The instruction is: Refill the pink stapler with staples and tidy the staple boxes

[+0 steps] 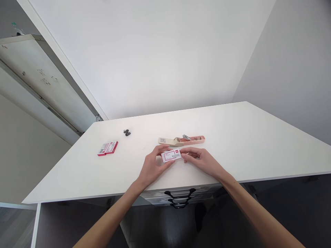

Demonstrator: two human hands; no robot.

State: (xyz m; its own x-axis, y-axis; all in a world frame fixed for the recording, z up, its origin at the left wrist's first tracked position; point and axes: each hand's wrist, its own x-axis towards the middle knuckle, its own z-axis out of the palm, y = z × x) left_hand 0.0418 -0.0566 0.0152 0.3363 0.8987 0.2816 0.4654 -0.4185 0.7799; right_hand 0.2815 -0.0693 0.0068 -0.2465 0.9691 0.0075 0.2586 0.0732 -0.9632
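Your left hand (152, 166) grips the red-and-white carton (169, 156), your right hand (203, 160) its end; uneven pulling could knock the open pink-and-cream case (191, 142) beyond.

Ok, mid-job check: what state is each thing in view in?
Held box: tilted up between the hands; can't tell if its end is open
Left hand: gripping the box's left end
Right hand: fingers at the right end
Pink-and-cream case: open, metal bits inside
Red-and-white boxes: lying flat together
Black item: lying loose
Drawers: apparently shut
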